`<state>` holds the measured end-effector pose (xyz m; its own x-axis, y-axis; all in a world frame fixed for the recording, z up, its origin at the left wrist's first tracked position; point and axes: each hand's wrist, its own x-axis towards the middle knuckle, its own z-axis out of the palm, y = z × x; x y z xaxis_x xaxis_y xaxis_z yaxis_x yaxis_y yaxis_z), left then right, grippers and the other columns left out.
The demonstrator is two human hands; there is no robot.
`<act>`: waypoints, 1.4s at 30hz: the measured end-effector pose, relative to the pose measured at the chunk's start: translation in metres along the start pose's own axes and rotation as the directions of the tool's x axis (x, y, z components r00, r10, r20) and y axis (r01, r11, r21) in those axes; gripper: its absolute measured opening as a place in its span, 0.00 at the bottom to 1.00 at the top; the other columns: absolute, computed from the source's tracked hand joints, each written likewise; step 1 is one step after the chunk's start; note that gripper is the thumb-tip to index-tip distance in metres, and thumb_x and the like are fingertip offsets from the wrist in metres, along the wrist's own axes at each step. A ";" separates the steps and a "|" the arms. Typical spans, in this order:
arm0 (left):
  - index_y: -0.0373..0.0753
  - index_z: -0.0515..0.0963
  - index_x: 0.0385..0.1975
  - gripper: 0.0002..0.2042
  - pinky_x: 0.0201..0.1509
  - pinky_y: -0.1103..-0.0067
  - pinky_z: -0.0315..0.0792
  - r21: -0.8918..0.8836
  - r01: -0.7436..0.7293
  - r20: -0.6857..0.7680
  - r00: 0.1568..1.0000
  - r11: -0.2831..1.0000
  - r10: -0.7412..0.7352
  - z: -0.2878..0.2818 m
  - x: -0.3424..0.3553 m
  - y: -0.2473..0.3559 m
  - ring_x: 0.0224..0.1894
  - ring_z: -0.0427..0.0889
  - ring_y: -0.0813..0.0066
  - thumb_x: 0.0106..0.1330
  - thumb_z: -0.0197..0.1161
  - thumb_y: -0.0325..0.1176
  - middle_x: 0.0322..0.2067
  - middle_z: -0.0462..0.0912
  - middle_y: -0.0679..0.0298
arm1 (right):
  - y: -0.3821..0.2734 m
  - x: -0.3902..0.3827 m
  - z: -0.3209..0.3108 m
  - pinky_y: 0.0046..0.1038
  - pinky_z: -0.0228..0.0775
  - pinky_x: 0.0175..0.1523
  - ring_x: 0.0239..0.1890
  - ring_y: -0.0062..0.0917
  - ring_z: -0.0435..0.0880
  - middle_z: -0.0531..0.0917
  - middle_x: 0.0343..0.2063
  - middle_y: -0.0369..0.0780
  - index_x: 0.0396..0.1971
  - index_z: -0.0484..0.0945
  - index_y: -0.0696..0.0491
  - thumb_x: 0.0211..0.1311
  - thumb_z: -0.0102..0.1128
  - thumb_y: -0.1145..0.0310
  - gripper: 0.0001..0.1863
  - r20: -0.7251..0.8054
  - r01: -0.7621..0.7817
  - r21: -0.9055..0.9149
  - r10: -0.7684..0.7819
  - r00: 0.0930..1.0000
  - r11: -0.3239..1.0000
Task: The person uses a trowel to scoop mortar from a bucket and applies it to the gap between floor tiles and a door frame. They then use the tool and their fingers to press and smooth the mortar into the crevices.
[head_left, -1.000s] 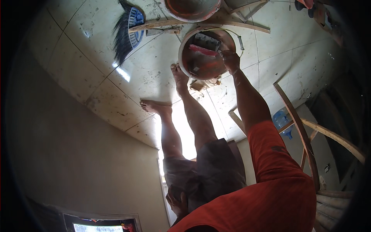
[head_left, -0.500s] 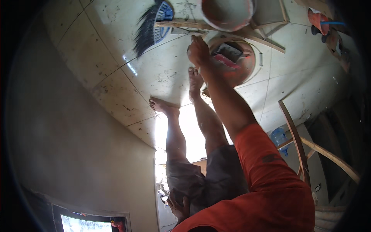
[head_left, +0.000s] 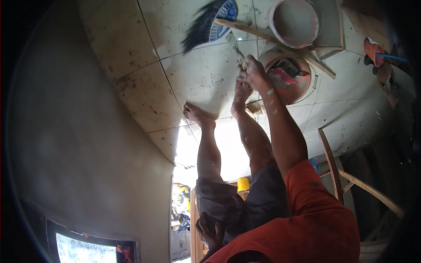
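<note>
My right hand [head_left: 253, 73] reaches forward past my right knee and is closed round what looks like a putty knife [head_left: 236, 46], its flat blade pointing away from me. That hand is just above the toes of my right foot [head_left: 242, 90] and has pale smears on it. To its right lies a round reddish basin [head_left: 302, 94] with a pink-red flat thing [head_left: 284, 75] and a dark thing in it. My left hand [head_left: 210, 232] lies on my left thigh, holding nothing, its fingers apart.
Beyond the basin stands a round bucket [head_left: 270, 19] with pinkish smears. A wooden strip [head_left: 254, 31] runs from beside it to a blue-and-black broom head [head_left: 221, 22]. At right, wooden pieces [head_left: 331, 162] stand crossed. A wall [head_left: 96, 175] rises on the left.
The whole view has shifted, so the floor things sit further right. My right hand has drawn back toward my right foot with the putty knife. My left hand stays on the thigh.
</note>
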<state>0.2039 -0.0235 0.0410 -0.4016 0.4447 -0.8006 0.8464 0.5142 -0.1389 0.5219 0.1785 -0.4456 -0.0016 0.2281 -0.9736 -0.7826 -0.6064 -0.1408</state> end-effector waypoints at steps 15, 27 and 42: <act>0.35 0.75 0.63 0.32 0.63 0.56 0.74 0.181 -0.728 0.319 0.679 0.661 0.661 -0.120 0.136 -0.047 0.60 0.79 0.40 0.66 0.64 0.54 0.55 0.81 0.40 | -0.042 -0.515 0.004 0.41 0.72 0.27 0.29 0.40 0.83 0.82 0.42 0.48 0.58 0.72 0.57 0.73 0.56 0.66 0.18 0.084 0.294 -0.938 -0.942 -0.324 -0.185; 0.32 0.80 0.55 0.24 0.57 0.63 0.78 0.167 -0.810 0.338 0.583 0.563 0.739 -0.185 0.180 -0.019 0.54 0.85 0.50 0.67 0.63 0.46 0.49 0.86 0.45 | 0.171 -0.815 -0.148 0.36 0.72 0.29 0.25 0.28 0.79 0.78 0.26 0.41 0.50 0.68 0.56 0.81 0.48 0.63 0.11 -0.882 0.878 -0.398 -0.374 -0.286 0.266; 0.33 0.80 0.54 0.20 0.54 0.65 0.79 -0.266 -0.583 0.176 0.754 0.768 0.633 -0.047 0.068 -0.168 0.52 0.86 0.55 0.69 0.61 0.41 0.49 0.86 0.48 | 0.157 -0.724 -0.280 0.29 0.67 0.22 0.17 0.23 0.73 0.74 0.20 0.35 0.48 0.67 0.53 0.79 0.55 0.59 0.14 -0.806 0.863 -0.505 -0.354 -0.474 -0.008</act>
<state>0.0177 -0.0455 0.0374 0.2951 0.5318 -0.7938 0.7906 0.3307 0.5154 0.5749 -0.2950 0.1872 0.7798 -0.5073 0.3669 0.3187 -0.1827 -0.9301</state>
